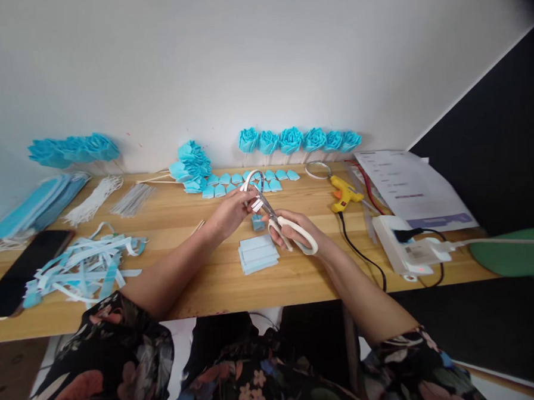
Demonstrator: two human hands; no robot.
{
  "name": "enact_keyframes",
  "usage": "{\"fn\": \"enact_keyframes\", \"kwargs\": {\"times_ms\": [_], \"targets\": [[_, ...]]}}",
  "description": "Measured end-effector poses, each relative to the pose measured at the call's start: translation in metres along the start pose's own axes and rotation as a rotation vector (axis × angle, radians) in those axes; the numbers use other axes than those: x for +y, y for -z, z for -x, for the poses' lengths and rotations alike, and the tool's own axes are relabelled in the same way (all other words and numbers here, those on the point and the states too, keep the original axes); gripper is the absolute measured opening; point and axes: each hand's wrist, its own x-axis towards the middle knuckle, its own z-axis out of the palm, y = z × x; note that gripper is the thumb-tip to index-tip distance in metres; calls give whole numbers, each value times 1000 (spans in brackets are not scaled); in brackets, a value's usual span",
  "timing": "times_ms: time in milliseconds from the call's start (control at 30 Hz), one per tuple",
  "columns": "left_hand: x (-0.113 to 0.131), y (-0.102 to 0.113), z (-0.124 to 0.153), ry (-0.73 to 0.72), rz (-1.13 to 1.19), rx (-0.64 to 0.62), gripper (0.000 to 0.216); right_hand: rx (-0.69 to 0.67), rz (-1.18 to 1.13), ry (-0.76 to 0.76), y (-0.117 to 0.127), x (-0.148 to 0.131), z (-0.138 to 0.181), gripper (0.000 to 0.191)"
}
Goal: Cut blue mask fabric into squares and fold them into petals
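My right hand grips white-handled scissors, blades pointing up and left. My left hand is closed in a pinch on a small pale strip right at the scissor blades. Below the hands, a small blue folded piece and a stack of light blue rectangles lie on the wooden table.
Blue fabric roses lean against the wall, with rows of blue petals in front. A yellow glue gun, power strip and papers lie right. Cut scraps, a phone, elastic loops and masks lie left.
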Motion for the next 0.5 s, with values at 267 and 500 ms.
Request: {"fn": "enact_keyframes", "kwargs": {"times_ms": [267,500], "targets": [[-1,-3,-1,-23,-8,-3,18,-15,-49,64,2,2,0,63],[-5,3,2,-298,-244,96,24,50,-80,98,0,-1,0,61]]}}
